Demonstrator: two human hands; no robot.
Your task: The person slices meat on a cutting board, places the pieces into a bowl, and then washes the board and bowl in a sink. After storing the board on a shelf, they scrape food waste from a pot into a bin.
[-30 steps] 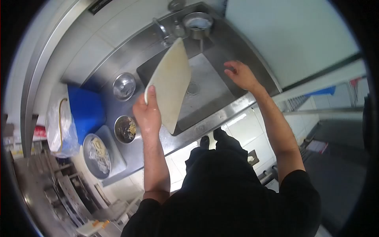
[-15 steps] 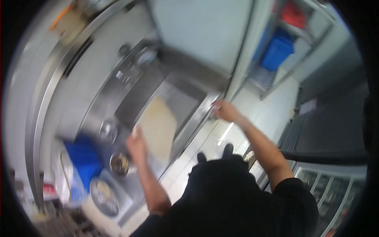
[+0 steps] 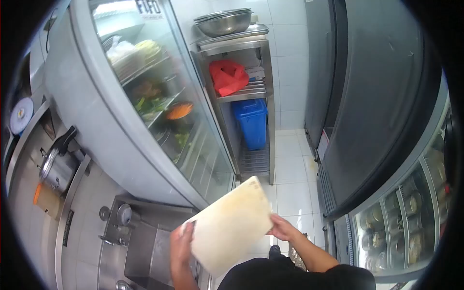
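Observation:
A cream-coloured rectangular chopping board (image 3: 232, 227) with brownish stains near its upper corner is held up, tilted, in front of my body. My left hand (image 3: 181, 244) grips its left edge, the thumb side against the board. On the opposite edge, my right hand (image 3: 284, 228) is closed at the lower right corner. Below and to the left lies the steel sink (image 3: 137, 249), partly hidden behind my left hand and the board.
A glass-door fridge (image 3: 159, 96) with food inside stands ahead on the left. Beyond it is a steel rack (image 3: 270, 111) with bowls, a red cloth or bag (image 3: 227, 77) and a blue bin (image 3: 252, 123). Dark fridges (image 3: 382, 111) line the right; a pressure cooker (image 3: 58, 166) sits on the left shelf.
The board has come up from over the sink and away to the right. My right hand, empty before, now holds it too. My view has turned right towards the rack and aisle.

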